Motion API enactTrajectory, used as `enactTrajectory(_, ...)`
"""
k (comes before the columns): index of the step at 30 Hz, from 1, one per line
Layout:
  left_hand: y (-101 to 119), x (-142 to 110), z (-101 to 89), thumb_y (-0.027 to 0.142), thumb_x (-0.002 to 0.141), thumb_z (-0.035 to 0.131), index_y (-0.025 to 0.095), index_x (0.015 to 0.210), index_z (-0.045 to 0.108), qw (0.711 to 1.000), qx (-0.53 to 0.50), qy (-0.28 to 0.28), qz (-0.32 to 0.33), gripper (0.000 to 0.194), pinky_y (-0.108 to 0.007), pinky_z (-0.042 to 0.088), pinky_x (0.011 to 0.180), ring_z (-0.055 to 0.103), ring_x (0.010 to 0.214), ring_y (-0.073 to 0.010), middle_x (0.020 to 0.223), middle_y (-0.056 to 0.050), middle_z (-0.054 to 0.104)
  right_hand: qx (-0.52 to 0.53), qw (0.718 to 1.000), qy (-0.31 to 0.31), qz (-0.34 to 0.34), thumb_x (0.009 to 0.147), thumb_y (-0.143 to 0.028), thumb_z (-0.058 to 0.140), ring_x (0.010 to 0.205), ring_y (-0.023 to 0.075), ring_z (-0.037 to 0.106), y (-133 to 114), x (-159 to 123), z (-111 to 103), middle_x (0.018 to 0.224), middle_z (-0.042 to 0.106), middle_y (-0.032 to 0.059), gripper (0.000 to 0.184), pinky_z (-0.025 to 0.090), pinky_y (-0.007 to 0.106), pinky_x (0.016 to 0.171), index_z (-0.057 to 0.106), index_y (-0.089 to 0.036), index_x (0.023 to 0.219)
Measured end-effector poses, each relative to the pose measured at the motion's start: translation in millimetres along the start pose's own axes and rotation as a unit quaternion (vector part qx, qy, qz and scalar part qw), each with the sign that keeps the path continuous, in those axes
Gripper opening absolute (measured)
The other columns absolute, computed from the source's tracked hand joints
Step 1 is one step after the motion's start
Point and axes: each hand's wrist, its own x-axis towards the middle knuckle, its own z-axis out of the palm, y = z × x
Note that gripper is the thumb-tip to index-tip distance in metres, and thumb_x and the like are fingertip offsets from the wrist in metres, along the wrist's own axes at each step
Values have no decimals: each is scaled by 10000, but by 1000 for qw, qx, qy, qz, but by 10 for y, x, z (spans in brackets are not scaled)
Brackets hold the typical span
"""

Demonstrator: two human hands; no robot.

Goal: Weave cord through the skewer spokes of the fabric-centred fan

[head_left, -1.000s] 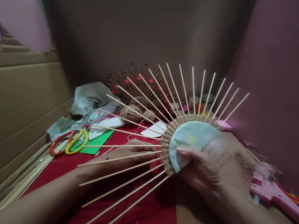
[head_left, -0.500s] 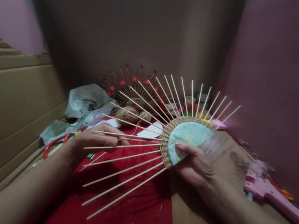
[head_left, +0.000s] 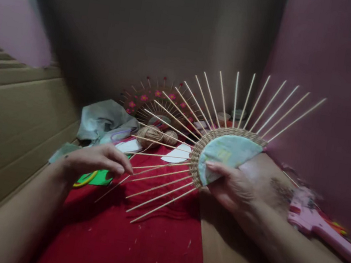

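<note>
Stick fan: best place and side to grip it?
Probably the pale cloth half-disc, pinched from its straight lower-right edge, where the right hand has it: thin sticks radiate from the curved woven rim, leaving that side stick-free.

Half-disc with woven rim (head_left: 225, 154), right of centre: no readable lettering
Pink hot-glue gun (head_left: 306, 217), right edge: no brand or number legible
Jar (head_left: 238, 113), behind the half-disc: too dim for label reading
Cardboard panel (head_left: 16, 116), left edge: no readable print
</note>
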Motion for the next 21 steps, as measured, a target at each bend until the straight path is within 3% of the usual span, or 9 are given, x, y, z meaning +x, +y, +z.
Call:
enactTrajectory(2,12,30,-2,273,672,672,180,863,724,998,9,-31,-51,220,-218,436,523,538,539,-109,661,-44,655,-3,1000,-3,-7,525,-6,653,719,166,615,5,11,1,732,669,9,462,493,319,742,630,-182,951)
enactTrajectory(4,19,64,8,280,676,672,177,869,721,997,27,-27,-63,224,-207,427,522,531,535,-99,668,-36,659,3,1000,-9,-2,542,-10,644,723,164,624,7,20,0,727,675,7,430,500,318,751,637,-188,933)
enactTrajectory(8,-14,126,28,273,678,671,178,795,731,996,85,21,-19,163,-200,414,546,528,567,-101,677,-29,671,28,1000,-5,11,565,8,626,692,141,623,1,24,0,701,669,-14,414,509,285,738,634,-199,924)
enactTrajectory(14,-115,202,60,331,752,600,186,904,713,991,89,74,64,239,-292,432,817,592,904,-196,969,-65,688,64,997,23,24,595,42,598,669,119,595,2,20,97,689,638,-4,347,516,247,692,616,-169,870)
enactTrajectory(17,-129,222,128,347,762,573,157,910,705,992,73,70,74,275,-289,459,733,604,824,-203,890,-69,691,95,994,14,45,604,52,585,692,116,585,-2,6,228,674,609,-6,346,511,224,691,606,-163,874)
enactTrajectory(20,-94,206,318,307,700,621,167,859,709,995,45,65,68,229,-298,475,666,610,743,-211,792,-53,684,110,992,-14,56,600,69,581,692,107,579,35,-37,372,697,610,-14,406,508,215,706,601,-190,911)
enactTrajectory(21,-66,188,414,300,701,615,176,885,704,991,3,101,87,239,-311,483,668,616,757,-223,809,-58,683,116,991,-25,60,598,71,581,685,106,578,63,-55,410,693,610,-21,425,510,216,704,600,-204,922)
